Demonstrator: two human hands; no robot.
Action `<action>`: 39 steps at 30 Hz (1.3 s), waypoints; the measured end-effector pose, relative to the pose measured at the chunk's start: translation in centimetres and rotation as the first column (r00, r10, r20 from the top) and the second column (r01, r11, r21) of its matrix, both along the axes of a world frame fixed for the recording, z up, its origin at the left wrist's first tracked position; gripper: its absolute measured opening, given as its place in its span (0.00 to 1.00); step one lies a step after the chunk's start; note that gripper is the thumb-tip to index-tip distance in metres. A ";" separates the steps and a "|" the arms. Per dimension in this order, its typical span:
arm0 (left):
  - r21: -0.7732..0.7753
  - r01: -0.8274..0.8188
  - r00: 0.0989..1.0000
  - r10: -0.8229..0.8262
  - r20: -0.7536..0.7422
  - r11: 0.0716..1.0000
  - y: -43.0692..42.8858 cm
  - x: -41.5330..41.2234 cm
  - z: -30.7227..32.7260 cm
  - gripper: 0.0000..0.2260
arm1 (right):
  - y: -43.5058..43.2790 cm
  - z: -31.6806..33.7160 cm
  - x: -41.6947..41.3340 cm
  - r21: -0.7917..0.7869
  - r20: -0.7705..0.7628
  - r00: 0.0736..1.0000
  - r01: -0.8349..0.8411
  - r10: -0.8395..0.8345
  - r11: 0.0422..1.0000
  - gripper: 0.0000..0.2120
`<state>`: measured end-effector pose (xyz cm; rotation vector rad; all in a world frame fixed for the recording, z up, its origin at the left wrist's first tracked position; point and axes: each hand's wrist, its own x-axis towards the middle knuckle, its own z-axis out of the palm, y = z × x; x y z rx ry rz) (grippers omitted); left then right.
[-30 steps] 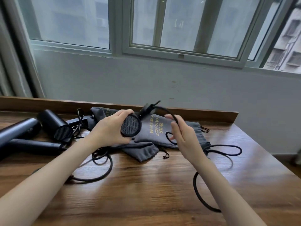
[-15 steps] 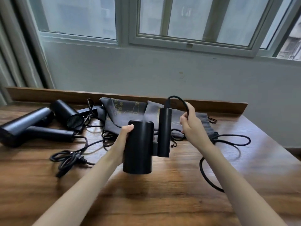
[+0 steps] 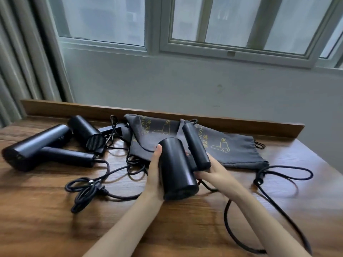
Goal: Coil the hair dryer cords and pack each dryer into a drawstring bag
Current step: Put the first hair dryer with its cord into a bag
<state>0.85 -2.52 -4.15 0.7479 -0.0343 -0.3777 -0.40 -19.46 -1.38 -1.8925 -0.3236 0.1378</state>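
Observation:
My left hand (image 3: 155,175) grips the barrel of a black hair dryer (image 3: 176,167), held just above the wooden table (image 3: 167,229) at its middle. The dryer's handle points away from me, and my right hand (image 3: 213,170) holds the near end of it from below. Its black cord (image 3: 284,169) loops loosely over the table on the right and trails toward the near edge. Two grey drawstring bags with gold print lie flat behind the dryer, one at the right (image 3: 239,149) and one at the left (image 3: 146,132).
Two more black hair dryers lie at the left, a long one (image 3: 37,145) and a shorter one (image 3: 86,133) behind it. A bundled cord with a plug (image 3: 87,188) lies left of my hands. A raised wooden ledge (image 3: 241,125) runs along the back.
The dryer has come down closer to the table and tilted. My right hand has left the cord at the handle's top and now holds the handle's near end.

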 end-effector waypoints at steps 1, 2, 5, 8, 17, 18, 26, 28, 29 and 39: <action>0.045 0.015 1.000 -0.015 -0.002 0.999 0.2 0.1 0.0 0.33 | -0.4 0.2 -0.1 0.084 -0.031 0.997 -0.071 0.073 0.994 0.27; 0.085 0.032 0.999 -0.032 -0.002 0.996 0.4 0.1 0.2 0.34 | -0.8 0.4 -0.2 0.124 -0.047 0.989 -0.135 0.142 0.983 0.30; 0.222 0.030 1.000 -0.031 -0.001 0.975 0.5 0.2 1.0 0.39 | -0.8 0.1 0.0 0.185 -0.016 0.997 -0.072 0.076 0.980 0.25; 0.316 -0.063 0.995 0.037 0.089 0.947 -0.3 0.3 1.7 0.38 | 0.2 -1.0 0.5 0.273 0.022 0.976 0.204 -0.218 0.940 0.09; 0.379 -0.192 0.958 0.089 0.271 0.905 -1.5 -0.7 0.0 0.32 | -0.4 -0.8 0.3 0.291 0.003 0.970 0.231 -0.242 0.928 0.09; 0.276 -0.154 0.969 0.091 0.230 0.949 -1.3 -0.7 0.0 0.31 | -0.6 -0.7 0.2 0.210 0.031 0.980 0.186 -0.197 0.960 0.10; -0.066 -0.133 0.980 0.141 0.137 0.989 0.0 -0.7 0.9 0.18 | -0.1 -0.6 -1.2 0.021 -0.040 0.997 -0.064 0.064 0.998 0.09; -0.091 -0.200 0.969 0.211 0.131 0.976 0.2 -0.8 1.4 0.21 | 0.3 -0.5 -1.3 -0.031 -0.038 0.991 -0.127 0.126 0.991 0.12; -0.090 -0.233 0.960 0.243 0.137 0.968 0.3 -0.7 1.6 0.22 | 0.6 -0.3 -1.3 -0.063 -0.029 0.989 -0.149 0.147 0.987 0.12; -0.209 -0.296 0.933 0.328 0.145 0.932 1.6 -0.4 2.3 0.15 | -1.5 2.3 -0.9 0.110 -0.131 0.991 0.034 -0.020 0.993 0.09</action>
